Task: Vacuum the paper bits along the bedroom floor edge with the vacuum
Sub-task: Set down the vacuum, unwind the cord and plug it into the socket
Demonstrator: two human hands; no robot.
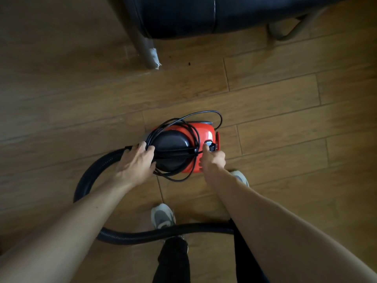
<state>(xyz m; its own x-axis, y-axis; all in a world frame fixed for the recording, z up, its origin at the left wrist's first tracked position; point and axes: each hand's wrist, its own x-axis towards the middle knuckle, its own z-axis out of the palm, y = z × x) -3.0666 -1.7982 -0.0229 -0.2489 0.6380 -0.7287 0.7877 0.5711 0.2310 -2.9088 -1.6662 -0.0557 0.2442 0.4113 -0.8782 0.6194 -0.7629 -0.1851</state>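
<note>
A small red and black canister vacuum [201, 132] stands on the wooden floor in front of my feet. Its black power cord [195, 116] is looped in coils over the top. My left hand [137, 161] grips the bundled cord at the vacuum's left side, fingers curled around the strands. My right hand [212, 159] pinches the black plug [212, 147] at the cord's end, against the red body. The ribbed black hose [87, 176] curves from the vacuum's left side, round behind my left arm and across my feet. No paper bits show clearly.
A dark upholstered seat [183, 15] on grey metal legs stands ahead; the near leg [145, 52] has torn tape at its foot. A second leg frame [293, 29] sits at upper right. Small dark specks [189, 63] lie near the leg. My two shoes [162, 216] stand behind the vacuum.
</note>
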